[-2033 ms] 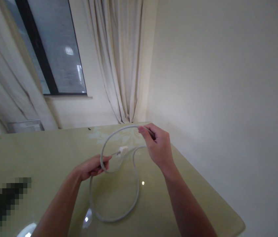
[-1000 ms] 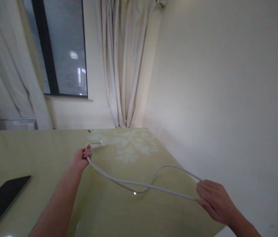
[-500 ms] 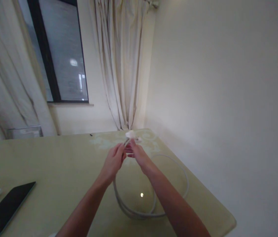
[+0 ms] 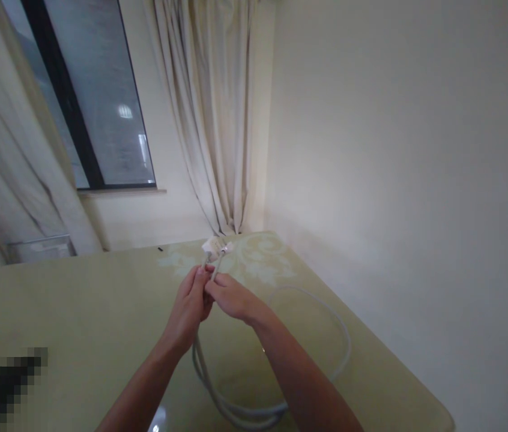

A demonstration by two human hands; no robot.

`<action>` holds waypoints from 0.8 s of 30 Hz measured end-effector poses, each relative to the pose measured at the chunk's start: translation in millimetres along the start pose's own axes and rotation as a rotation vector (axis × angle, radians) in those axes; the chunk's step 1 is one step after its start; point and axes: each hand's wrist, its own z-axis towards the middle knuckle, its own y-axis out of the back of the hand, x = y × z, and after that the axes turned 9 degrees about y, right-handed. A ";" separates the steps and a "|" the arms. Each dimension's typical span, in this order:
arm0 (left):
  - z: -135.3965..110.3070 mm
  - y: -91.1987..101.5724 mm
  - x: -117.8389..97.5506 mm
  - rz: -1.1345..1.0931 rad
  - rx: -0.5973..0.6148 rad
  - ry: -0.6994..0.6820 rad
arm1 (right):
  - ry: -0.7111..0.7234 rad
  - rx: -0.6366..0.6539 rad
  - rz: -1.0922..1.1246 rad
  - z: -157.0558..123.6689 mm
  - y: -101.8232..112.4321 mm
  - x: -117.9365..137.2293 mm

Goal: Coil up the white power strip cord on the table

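Note:
A pale cable (image 4: 236,413) hangs in loose loops below my hands and over the tabletop. My left hand (image 4: 190,298) is closed around the cable near its end. Close against it, my right hand (image 4: 231,295) pinches another stretch of the same cable between thumb and fingers. Just beyond my fingertips, a white plug or socket block (image 4: 212,246) sticks up at the cable's end, with a smaller light-coloured connector (image 4: 227,247) beside it. My fingers hide the part of the cable between both hands.
The pale green table (image 4: 101,312) has a leaf pattern at its far corner. A blurred-out dark object (image 4: 2,390) lies at the left. A small black item (image 4: 160,249) rests near the back edge. A white wall (image 4: 393,180) borders the right side; curtains (image 4: 218,120) hang behind.
Both hands have shifted slightly left in view with the cable. My right hand's fingers, spread before, now pinch the cable. The white end and smaller connector show more clearly.

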 end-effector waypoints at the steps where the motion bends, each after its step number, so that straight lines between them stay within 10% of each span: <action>1: 0.3 0.0 -0.2 0.015 -0.024 -0.022 | 0.000 0.010 0.044 0.4 -2.6 -1.0; 11: -7.7 2.9 -6.8 0.628 -0.058 -0.352 | -0.138 -0.352 0.679 4.9 -19.2 9.6; 20: -2.4 21.9 -2.7 0.576 0.649 0.052 | 0.125 -0.672 0.809 -10.4 11.1 68.6; 24: 6.0 34.5 -12.4 0.751 0.647 -0.149 | 0.370 -0.560 0.746 -38.8 33.9 110.9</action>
